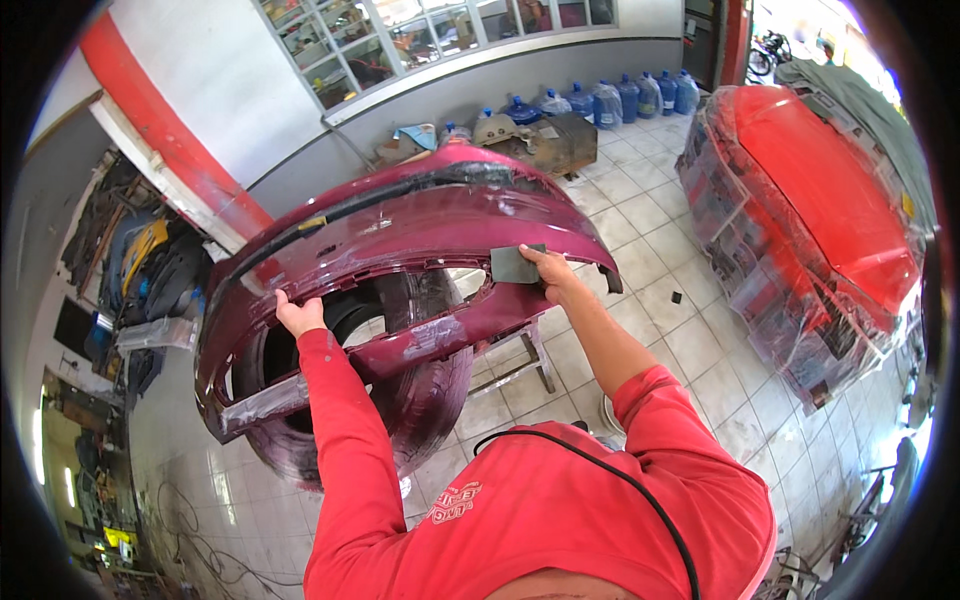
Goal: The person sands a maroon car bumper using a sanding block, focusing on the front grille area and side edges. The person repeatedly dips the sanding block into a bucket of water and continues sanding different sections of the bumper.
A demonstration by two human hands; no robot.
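Note:
A maroon car bumper [400, 222] with scuffed grey patches lies in front of me, over dark tires [425, 390]. At its left part, my left hand [300, 313] is closed on the edge of the opening, thumb and fingers on the rim. Further right, my right hand [548, 272] grips a dark grey-green sheet of sandpaper [514, 266], which lies against the bumper's lower lip. The right fingertips show at the sheet's upper edge; the rest of that grip is partly hidden.
A red car [820, 190] partly wrapped in clear plastic stands at the right. Several blue water jugs [628, 98] line the far wall. Car parts [150, 260] are piled at the left. Cables [215, 545] trail over the tiled floor [690, 375]. A metal stand [540, 360] shows beneath the bumper.

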